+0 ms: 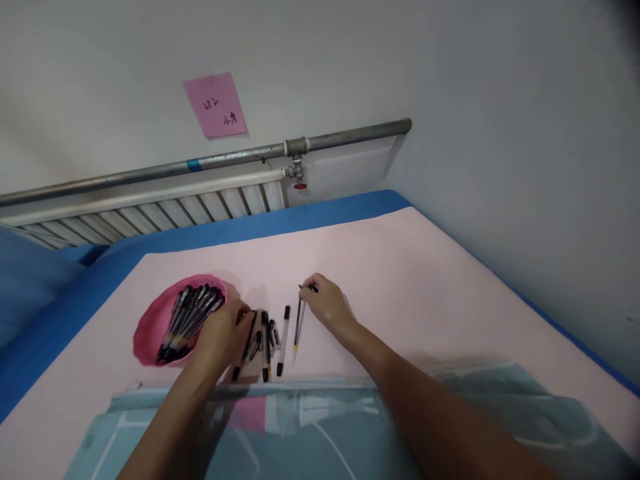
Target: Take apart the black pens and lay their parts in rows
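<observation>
My right hand [327, 303] pinches the upper end of a thin dark pen refill [298, 327], whose yellow end points down toward me. A small black piece [313, 289] also shows at these fingers. My left hand [227, 337] has its fingers curled round the top of a black-ended pen [244, 353]; the fingertips are partly hidden. Between the hands lie a clear pen barrel [283, 341] with black ends, another pen [265, 347] and several small black and clear pen parts [273, 335]. Left of my left hand, a pink bowl [146, 333] holds several pens [187, 320].
A pale pink sheet [400, 287] covers the surface, with blue edging [320, 213] around it. Light blue patterned cloth [300, 433] lies along the near side. Behind are a radiator [200, 210], a metal pipe [240, 157] with a valve, and a pink note [216, 107].
</observation>
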A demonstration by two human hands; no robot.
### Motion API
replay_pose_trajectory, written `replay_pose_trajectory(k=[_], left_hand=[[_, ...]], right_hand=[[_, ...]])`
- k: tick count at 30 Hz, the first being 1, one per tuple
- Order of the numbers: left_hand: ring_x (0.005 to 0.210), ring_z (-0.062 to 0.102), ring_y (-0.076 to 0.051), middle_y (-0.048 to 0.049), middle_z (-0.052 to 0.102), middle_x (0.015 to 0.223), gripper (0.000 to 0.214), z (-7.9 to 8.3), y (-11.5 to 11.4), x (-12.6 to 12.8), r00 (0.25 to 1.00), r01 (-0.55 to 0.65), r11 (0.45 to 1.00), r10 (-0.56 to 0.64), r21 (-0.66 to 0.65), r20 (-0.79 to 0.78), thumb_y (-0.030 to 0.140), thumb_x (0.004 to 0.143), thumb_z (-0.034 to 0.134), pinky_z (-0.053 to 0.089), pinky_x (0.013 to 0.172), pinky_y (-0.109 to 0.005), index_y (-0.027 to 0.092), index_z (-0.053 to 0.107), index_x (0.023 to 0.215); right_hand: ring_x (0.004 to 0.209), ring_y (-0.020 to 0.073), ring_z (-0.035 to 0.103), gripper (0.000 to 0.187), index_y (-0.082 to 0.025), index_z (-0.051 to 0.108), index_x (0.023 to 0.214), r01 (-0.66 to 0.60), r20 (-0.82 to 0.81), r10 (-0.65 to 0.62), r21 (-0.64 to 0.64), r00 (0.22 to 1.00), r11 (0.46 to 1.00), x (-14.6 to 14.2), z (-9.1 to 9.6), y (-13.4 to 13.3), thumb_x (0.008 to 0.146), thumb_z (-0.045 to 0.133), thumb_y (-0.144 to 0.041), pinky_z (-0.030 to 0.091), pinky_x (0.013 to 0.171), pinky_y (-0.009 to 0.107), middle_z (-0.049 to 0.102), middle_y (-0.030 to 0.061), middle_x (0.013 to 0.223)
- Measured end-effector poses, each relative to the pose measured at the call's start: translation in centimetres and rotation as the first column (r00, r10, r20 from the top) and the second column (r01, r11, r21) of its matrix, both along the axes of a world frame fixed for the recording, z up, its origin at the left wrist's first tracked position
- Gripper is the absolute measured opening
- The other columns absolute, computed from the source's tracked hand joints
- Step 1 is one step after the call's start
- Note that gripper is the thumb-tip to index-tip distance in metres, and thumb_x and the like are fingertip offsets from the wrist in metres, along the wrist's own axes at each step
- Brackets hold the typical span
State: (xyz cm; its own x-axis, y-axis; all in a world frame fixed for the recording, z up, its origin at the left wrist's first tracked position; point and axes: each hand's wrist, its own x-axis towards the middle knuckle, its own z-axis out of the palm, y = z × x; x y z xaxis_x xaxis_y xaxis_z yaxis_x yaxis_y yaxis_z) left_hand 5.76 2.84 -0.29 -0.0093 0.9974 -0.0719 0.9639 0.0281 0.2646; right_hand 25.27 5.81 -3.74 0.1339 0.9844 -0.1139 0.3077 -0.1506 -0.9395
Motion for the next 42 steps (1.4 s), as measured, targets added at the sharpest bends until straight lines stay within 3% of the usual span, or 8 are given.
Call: replay_pose_trajectory(k=[3, 7, 12, 22, 27, 35, 38, 42], left_hand=[[0.080, 0.059, -0.017, -0.0038, 0.065, 0.088, 0.021, -1.2, -0.9, 0.2, 0.998, 0.018, 0.998, -0.022, 0.063, 0.061, 0.027, 0.084, 0.043, 0.039, 0.068, -0.026, 0.019, 0.061, 0.091], [0.080, 0.057, -0.017, -0.0036, 0.062, 0.087, 0.019, -2.5, -1.5, 0.8, 0.962, 0.203, 0.966, -0.227, 0.161, 0.150, 0.025, 0.085, 0.044, 0.042, 0.071, -0.027, 0.019, 0.062, 0.090], [0.090, 0.052, -0.022, -0.0089, 0.060, 0.096, 0.023, -2.6, -1.8, 1.7, 0.912, 0.397, 0.895, -0.410, 0.204, 0.023, 0.018, 0.085, 0.044, 0.043, 0.082, -0.037, 0.017, 0.065, 0.094], [0.090, 0.049, -0.022, -0.0074, 0.063, 0.097, 0.022, -3.1, -1.5, 2.0, 0.902, 0.430, 0.882, -0.429, 0.192, -0.048, 0.012, 0.083, 0.046, 0.042, 0.083, -0.040, 0.016, 0.067, 0.087], [0.095, 0.049, -0.023, -0.0082, 0.062, 0.101, 0.024, -3.2, -1.4, 1.5, 0.896, 0.440, 0.872, -0.443, 0.217, -0.034, 0.009, 0.081, 0.045, 0.042, 0.085, -0.042, 0.017, 0.067, 0.086], [0.100, 0.049, -0.025, -0.0077, 0.063, 0.103, 0.031, -3.4, -1.3, 1.3, 0.881, 0.464, 0.862, -0.473, 0.206, -0.005, 0.003, 0.078, 0.044, 0.042, 0.086, -0.042, 0.019, 0.069, 0.083], [0.101, 0.049, -0.025, -0.0080, 0.063, 0.105, 0.031, -3.5, -1.3, 1.3, 0.872, 0.476, 0.858, -0.489, 0.192, 0.018, 0.003, 0.078, 0.044, 0.043, 0.086, -0.042, 0.019, 0.070, 0.082], [0.099, 0.050, -0.025, -0.0071, 0.063, 0.103, 0.032, -3.5, -1.3, 1.3, 0.859, 0.494, 0.845, -0.510, 0.203, 0.031, 0.001, 0.076, 0.045, 0.043, 0.085, -0.042, 0.021, 0.070, 0.082]], right_hand=[[0.070, 0.0141, 0.054, 0.004, -0.022, 0.057, 0.068, -0.012, 0.113, 0.011, 0.003, 0.994, 1.000, -0.4, -0.3, 0.0, 0.067, 0.054, -0.020, 0.036, 0.061, 0.024, 0.063, -0.0021, 0.074], [0.068, 0.0146, 0.055, 0.008, -0.024, 0.059, 0.075, -0.054, 0.303, 0.045, 0.020, 0.952, 0.998, -0.8, -1.3, 0.1, 0.071, 0.053, -0.026, 0.035, 0.058, 0.024, 0.065, -0.0027, 0.075], [0.067, 0.0143, 0.055, 0.011, -0.024, 0.059, 0.083, -0.156, 0.409, 0.117, 0.063, 0.905, 0.986, -1.1, -2.2, 0.1, 0.075, 0.050, -0.026, 0.033, 0.057, 0.024, 0.064, -0.0017, 0.075], [0.067, 0.0135, 0.054, 0.010, -0.023, 0.058, 0.085, -0.254, 0.434, 0.205, 0.058, 0.878, 0.965, -0.4, -2.2, -0.3, 0.079, 0.051, -0.025, 0.031, 0.058, 0.023, 0.064, -0.0002, 0.077], [0.061, 0.0125, 0.052, 0.009, -0.021, 0.059, 0.079, -0.389, 0.455, 0.360, -0.031, 0.815, 0.921, 0.4, -1.8, -2.1, 0.077, 0.051, -0.023, 0.029, 0.054, 0.022, 0.062, -0.0002, 0.070], [0.058, 0.0121, 0.048, 0.010, -0.021, 0.060, 0.079, -0.447, 0.545, 0.443, -0.134, 0.712, 0.884, -0.2, -0.6, -3.6, 0.076, 0.051, -0.024, 0.027, 0.052, 0.023, 0.060, -0.0002, 0.066], [0.058, 0.0117, 0.047, 0.009, -0.021, 0.059, 0.075, -0.442, 0.541, 0.438, -0.133, 0.718, 0.887, -0.3, -0.6, -3.5, 0.076, 0.053, -0.027, 0.026, 0.052, 0.023, 0.059, -0.0004, 0.066], [0.060, 0.0120, 0.048, 0.014, -0.020, 0.059, 0.079, -0.409, 0.443, 0.426, -0.138, 0.789, 0.902, 0.4, -0.2, -3.2, 0.078, 0.054, -0.033, 0.028, 0.053, 0.023, 0.058, -0.0005, 0.068]])
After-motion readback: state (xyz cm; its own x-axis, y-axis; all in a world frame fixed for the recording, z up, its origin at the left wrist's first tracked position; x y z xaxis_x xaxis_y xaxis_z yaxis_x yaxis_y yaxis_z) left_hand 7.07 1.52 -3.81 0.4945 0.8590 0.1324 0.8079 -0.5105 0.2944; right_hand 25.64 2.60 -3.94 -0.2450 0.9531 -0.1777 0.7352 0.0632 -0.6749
